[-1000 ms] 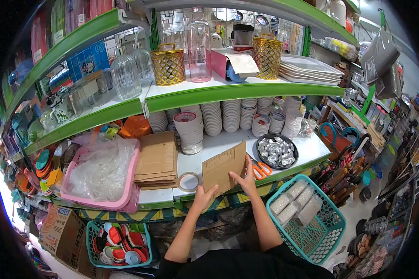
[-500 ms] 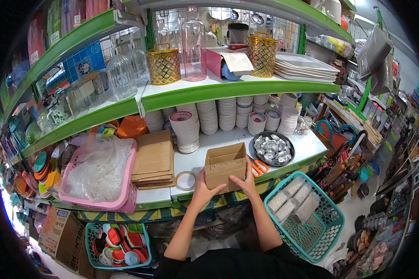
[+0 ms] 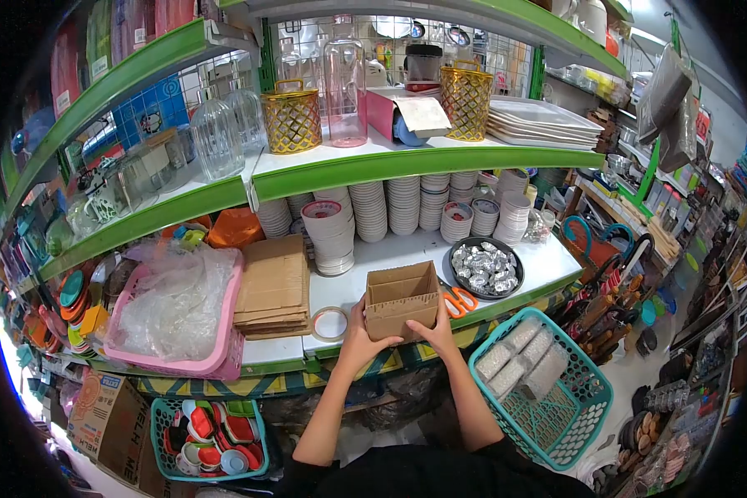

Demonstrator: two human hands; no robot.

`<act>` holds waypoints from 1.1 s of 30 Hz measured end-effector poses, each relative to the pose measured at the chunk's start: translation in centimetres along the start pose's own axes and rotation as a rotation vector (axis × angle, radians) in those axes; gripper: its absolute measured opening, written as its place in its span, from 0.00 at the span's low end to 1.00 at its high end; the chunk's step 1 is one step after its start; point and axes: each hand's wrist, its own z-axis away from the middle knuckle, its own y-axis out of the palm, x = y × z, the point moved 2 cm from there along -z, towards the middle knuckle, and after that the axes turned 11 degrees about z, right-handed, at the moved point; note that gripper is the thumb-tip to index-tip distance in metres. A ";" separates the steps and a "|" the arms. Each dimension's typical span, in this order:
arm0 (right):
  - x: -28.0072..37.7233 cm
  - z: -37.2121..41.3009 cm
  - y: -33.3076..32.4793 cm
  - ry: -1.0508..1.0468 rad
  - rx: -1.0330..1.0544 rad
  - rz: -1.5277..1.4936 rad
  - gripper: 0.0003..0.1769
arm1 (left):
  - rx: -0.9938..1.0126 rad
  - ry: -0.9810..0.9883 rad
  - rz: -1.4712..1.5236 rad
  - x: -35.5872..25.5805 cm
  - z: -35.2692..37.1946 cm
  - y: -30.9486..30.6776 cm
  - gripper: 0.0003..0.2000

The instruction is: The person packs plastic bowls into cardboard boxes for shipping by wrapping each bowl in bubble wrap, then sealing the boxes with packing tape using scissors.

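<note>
A small brown cardboard box (image 3: 401, 313) with its top open sits between my two hands at the front edge of the white shelf. My left hand (image 3: 363, 339) grips its left side, thumb along the near face. On the right side my right hand (image 3: 436, 330) holds it, its thumb also pressed on the near face. Just right of the box lie orange-handled scissors (image 3: 459, 303), partly behind my right hand. A roll of tape (image 3: 330, 324) rests flat to the left. Farther left is a stack of flattened cardboard (image 3: 271, 286). A dark round tray (image 3: 487, 266) holds silvery wrapped pieces.
Stacks of white bowls (image 3: 332, 236) line the back of the shelf. A pink basket (image 3: 231, 311) of clear plastic bags stands left. Below are a teal basket (image 3: 593, 407) with wrapped packs and another teal basket (image 3: 159, 440) of colourful dishes. A green shelf edge (image 3: 423, 161) runs above.
The box has tipped slightly toward me, and more of its inside shows. Both hands keep hold of it and have barely moved.
</note>
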 end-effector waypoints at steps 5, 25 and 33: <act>-1.3 0.1 0.0 -0.021 -0.014 0.054 0.58 | 0.044 0.047 -0.258 0.0 0.5 -1.1 0.52; -2.6 0.1 0.1 -0.047 -0.039 0.135 0.51 | -0.016 -0.138 -0.481 1.3 1.0 -3.8 0.21; -3.0 0.0 0.0 -0.039 -0.028 0.128 0.48 | -0.024 -0.211 -0.440 2.6 0.8 -4.2 0.13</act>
